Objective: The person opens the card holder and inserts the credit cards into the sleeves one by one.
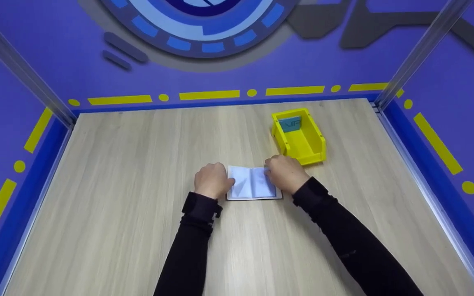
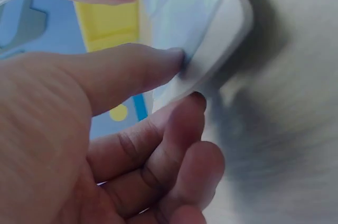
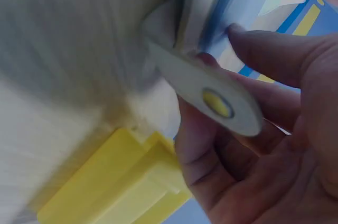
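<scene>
A small white card holder (image 1: 243,183) lies spread open at the middle of the table, with bluish clear sleeves inside and a fold down its centre. My left hand (image 1: 212,180) pinches its left edge, thumb on the inner face and fingers beneath, as the left wrist view shows. At the opposite edge my right hand (image 1: 286,173) grips the holder, thumb on the inside and fingers behind. A pale strap (image 3: 177,68) with a round metal snap (image 3: 217,102) sticks out from that side, over the right hand's fingers.
Just beyond my right hand stands a yellow bin (image 1: 319,150) with a teal card (image 1: 290,124) marked with letters leaning inside. Blue-purple panels (image 1: 204,78) with yellow markings enclose the wooden table (image 1: 138,213) at the back and both sides.
</scene>
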Tool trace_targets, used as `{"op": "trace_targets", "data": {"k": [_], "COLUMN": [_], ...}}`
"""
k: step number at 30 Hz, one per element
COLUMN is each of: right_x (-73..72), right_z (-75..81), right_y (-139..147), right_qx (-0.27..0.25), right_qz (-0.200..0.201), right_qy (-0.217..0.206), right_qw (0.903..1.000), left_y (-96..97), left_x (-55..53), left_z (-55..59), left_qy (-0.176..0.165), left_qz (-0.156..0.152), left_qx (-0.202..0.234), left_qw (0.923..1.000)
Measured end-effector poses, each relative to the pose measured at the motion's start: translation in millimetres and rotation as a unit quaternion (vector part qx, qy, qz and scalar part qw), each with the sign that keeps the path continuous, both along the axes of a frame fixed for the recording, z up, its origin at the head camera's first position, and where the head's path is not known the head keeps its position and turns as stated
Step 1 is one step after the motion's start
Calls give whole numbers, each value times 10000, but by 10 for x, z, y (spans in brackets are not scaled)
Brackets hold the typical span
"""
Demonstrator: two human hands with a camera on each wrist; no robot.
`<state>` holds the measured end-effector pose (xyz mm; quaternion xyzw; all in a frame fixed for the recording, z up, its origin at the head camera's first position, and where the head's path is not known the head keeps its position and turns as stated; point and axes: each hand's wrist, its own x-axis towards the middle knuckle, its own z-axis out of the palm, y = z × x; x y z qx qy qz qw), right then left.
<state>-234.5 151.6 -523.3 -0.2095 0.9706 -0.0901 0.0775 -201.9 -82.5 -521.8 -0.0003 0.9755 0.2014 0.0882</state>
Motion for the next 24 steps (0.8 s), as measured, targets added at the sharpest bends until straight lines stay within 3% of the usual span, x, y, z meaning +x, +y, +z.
{"op": "trace_targets", "data": {"k": [5,9,15,24], "right_x": [31,64,78,91], "right_z": [-12,-38,-75,-96], "right_y": [-50,-50,-8,1], "right_qx": [248,265,71,-12], "right_qz": [-104,-177,29,58], "right_qy": [64,481,1031,1163], "right_qw": [9996,9983,9946,9932], "left_y": [-19,-19,-26,-14], "left_x": [-21,-19,-2,4], "left_z": [-56,-53,-46,-33], "left_qy": [-118,-142,-119,-124], "left_qz": [56,19,-62,-119], "left_qx": [95,106,121,98], "left_qw": [9999,9998,9998,9998]}}
